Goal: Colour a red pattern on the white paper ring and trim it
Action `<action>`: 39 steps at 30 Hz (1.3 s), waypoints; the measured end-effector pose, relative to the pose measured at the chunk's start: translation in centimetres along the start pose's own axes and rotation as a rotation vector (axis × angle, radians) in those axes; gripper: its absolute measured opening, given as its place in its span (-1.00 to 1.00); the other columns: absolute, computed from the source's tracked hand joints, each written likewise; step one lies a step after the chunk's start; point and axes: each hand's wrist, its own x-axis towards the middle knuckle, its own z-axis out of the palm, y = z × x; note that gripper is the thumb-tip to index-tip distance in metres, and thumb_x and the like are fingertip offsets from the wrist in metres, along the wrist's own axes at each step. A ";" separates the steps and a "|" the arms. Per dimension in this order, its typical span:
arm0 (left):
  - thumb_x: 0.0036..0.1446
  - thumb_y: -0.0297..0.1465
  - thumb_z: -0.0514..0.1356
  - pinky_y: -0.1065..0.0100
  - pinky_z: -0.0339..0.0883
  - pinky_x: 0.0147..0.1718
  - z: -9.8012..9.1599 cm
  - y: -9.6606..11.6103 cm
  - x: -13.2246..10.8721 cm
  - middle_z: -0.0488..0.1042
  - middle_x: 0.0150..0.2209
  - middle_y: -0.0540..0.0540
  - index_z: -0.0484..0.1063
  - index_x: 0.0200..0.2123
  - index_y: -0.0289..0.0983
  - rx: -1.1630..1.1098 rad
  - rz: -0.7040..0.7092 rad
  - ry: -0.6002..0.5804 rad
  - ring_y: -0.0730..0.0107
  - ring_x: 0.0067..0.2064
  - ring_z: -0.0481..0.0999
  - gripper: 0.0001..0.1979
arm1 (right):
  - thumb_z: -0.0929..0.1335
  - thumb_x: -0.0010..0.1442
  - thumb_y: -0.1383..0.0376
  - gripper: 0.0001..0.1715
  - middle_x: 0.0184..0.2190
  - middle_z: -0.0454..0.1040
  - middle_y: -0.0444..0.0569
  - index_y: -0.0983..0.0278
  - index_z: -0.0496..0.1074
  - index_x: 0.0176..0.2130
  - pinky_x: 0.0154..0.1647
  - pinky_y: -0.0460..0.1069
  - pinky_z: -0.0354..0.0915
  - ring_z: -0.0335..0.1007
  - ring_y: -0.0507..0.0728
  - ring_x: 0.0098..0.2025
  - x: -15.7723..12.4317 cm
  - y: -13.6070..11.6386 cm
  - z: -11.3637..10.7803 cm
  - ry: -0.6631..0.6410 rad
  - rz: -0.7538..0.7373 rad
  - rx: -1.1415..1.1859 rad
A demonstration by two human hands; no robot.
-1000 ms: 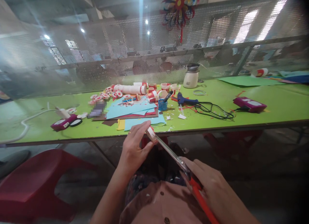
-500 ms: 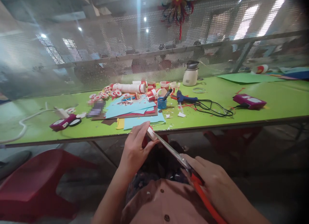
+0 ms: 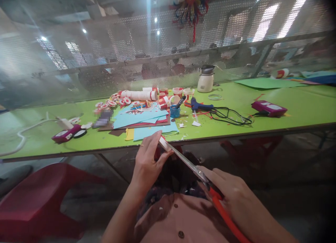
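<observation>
In my left hand [image 3: 149, 159] a small white and red paper piece [image 3: 164, 143] is pinched between thumb and fingers, just off the table's front edge. My right hand [image 3: 228, 187] is wrapped round the red handle of the scissors [image 3: 189, 162]. Their metal blades reach up and left to the paper piece, and the tips meet it beside my left fingers. Beyond my left hand lie light blue sheets [image 3: 147, 117] with scraps on top. A blue pot [image 3: 175, 111] holding a black pen stands to their right.
On the green table [image 3: 231, 127] are a blue glue gun [image 3: 201, 105] with a black cable, a cream jug [image 3: 205, 80], purple boxes [image 3: 269, 108], cut paper cups and a white paper tube [image 3: 139, 95]. A red stool [image 3: 34, 194] stands at the lower left.
The view has shifted slightly, so the table's contents appear a little further left. Both hands keep their holds, and the scissors remain at the paper piece.
</observation>
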 end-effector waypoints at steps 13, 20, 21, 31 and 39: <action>0.10 -0.44 0.26 0.20 0.34 0.07 0.5 -0.1 -0.3 0.45 0.04 -0.24 0.25 0.15 -0.29 -0.015 -0.006 0.045 0.24 0.06 0.43 -0.47 | 0.34 0.18 0.34 -0.58 -0.32 0.45 -0.03 0.24 0.35 0.06 -0.26 0.05 0.32 0.41 0.16 -0.28 0.1 -0.2 -0.5 -0.069 0.024 0.044; 0.09 -0.48 0.25 0.20 0.31 0.10 0.7 0.0 -0.3 0.44 0.05 -0.24 0.24 0.16 -0.30 -0.023 -0.008 0.066 0.25 0.09 0.41 -0.45 | 0.32 0.16 0.42 -0.53 -0.27 0.45 -0.04 0.16 0.33 0.07 -0.19 0.05 0.32 0.41 0.16 -0.23 0.4 -0.4 -1.2 -0.119 0.060 0.062; 0.09 -0.48 0.25 0.20 0.31 0.10 0.8 0.0 -0.3 0.44 0.05 -0.24 0.24 0.17 -0.30 -0.023 -0.008 0.067 0.25 0.09 0.41 -0.45 | 0.31 0.16 0.42 -0.53 -0.26 0.45 -0.03 0.16 0.32 0.07 -0.19 0.05 0.32 0.41 0.16 -0.23 0.4 -0.5 -1.2 -0.116 0.058 0.065; 0.10 -0.46 0.25 0.15 0.35 0.06 0.7 0.3 -0.6 0.45 0.04 -0.23 0.25 0.16 -0.25 -0.019 -0.013 0.093 0.22 0.07 0.43 -0.45 | 0.27 0.15 0.43 -0.59 -0.33 0.48 -0.01 0.24 0.39 0.00 -0.27 0.04 0.32 0.42 0.15 -0.30 0.5 -0.8 -1.6 -0.096 0.036 0.029; 0.09 -0.45 0.25 0.14 0.34 0.08 1.0 0.2 -0.7 0.44 0.05 -0.24 0.24 0.17 -0.26 -0.015 -0.029 0.093 0.21 0.08 0.42 -0.44 | 0.28 0.16 0.45 -0.65 -0.33 0.46 -0.05 0.22 0.38 -0.05 -0.29 0.03 0.31 0.41 0.14 -0.30 0.5 -0.8 -1.6 -0.113 0.034 0.031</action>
